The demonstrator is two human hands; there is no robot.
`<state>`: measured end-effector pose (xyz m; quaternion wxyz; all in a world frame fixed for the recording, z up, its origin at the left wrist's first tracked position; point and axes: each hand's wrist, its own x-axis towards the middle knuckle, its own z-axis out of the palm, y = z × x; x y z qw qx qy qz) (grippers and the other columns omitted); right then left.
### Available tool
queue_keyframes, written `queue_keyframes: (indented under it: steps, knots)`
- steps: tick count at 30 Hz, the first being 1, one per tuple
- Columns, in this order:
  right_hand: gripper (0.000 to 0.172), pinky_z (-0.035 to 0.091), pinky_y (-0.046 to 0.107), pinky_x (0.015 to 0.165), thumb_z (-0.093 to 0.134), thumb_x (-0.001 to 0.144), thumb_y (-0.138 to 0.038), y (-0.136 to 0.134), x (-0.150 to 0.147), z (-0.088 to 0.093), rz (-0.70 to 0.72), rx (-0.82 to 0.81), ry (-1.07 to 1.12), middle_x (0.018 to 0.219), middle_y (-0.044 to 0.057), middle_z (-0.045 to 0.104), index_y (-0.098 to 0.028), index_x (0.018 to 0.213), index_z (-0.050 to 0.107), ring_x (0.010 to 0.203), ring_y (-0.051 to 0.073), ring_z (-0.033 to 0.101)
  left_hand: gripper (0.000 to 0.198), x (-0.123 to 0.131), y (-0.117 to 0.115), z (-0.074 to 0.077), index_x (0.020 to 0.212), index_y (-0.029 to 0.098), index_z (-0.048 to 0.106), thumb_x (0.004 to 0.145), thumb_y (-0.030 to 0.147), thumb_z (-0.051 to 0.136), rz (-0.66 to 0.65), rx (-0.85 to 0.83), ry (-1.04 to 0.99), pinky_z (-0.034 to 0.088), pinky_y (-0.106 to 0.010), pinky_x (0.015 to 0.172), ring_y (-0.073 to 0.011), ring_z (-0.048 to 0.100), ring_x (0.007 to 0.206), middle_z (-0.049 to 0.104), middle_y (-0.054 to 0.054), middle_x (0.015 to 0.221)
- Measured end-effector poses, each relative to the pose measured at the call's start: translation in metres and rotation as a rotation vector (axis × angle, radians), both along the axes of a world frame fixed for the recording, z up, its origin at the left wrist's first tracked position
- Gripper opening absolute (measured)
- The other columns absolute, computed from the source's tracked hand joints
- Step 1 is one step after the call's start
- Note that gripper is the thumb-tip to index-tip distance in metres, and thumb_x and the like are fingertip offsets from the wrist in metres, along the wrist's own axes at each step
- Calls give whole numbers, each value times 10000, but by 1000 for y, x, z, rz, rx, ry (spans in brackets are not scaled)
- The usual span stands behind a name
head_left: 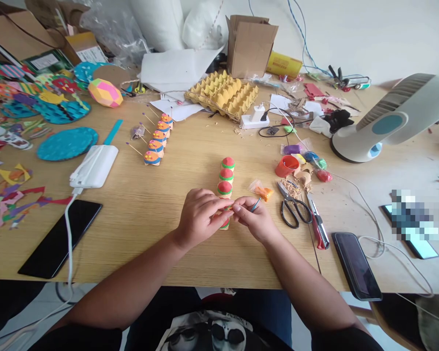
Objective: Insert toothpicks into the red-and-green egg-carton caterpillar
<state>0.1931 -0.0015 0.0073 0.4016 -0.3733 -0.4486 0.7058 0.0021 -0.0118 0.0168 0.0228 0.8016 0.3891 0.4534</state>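
Note:
In front of me stands a strip of egg-carton cups [225,175], each cup topped with a red dome and ringed with green. My left hand [201,217] has its thumb and fingers closed around one cup near the strip's close end, hiding part of it. Opposite, my right hand [254,219] is pinched, its fingertips meeting the left ones over the strip. A thin blue stick [256,204] pokes out of the right grip; its other end is hidden. Just beyond that hand lies a small bag of orange clay [265,193].
Black scissors [291,207], a red utility knife [319,224] and a red cup [287,166] lie right. A finished-looking orange-and-blue carton strip with pins [157,145] stands left. Phones [355,263], a power bank [95,165], a fan [384,122] and a yellow egg tray [223,92] surround the workspace.

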Motion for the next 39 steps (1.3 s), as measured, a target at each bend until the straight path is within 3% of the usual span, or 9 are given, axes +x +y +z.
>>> queue_keyframes:
  steps: [6, 25, 32, 39]
  knots:
    - [382, 257, 224, 466, 823, 781, -538, 0, 0, 1, -3, -9, -12, 579, -27, 588, -182, 803, 686, 483, 76, 401, 71, 1, 0, 1, 989, 246, 715, 918, 239, 716, 29, 0, 7, 479, -348, 797, -159, 657, 782, 784, 18, 861]
    - [343, 330, 220, 482, 858, 763, -482, 0, -1, 3, 4, -13, 48, 605, -29, 602, -183, 807, 695, 502, 77, 455, 56, 0, -1, 3, 916, 239, 702, 912, 184, 699, 29, 25, 0, 470, -347, 793, -163, 643, 780, 762, 19, 823]
    - [385, 273, 218, 460, 815, 793, -543, 0, 0, 1, 7, 9, -4, 582, -30, 582, -182, 826, 686, 486, 76, 423, 201, -1, -2, 0, 1107, 236, 703, 910, 200, 710, -16, -13, -17, 471, -364, 820, -174, 647, 806, 790, 0, 924]
    - [375, 308, 213, 477, 831, 781, -526, 0, 0, 0, 11, 5, 9, 607, -23, 603, -179, 829, 696, 523, 87, 481, 201, 0, -1, 0, 1100, 228, 700, 903, 206, 731, -24, -15, -5, 460, -358, 811, -169, 637, 804, 787, 6, 916]
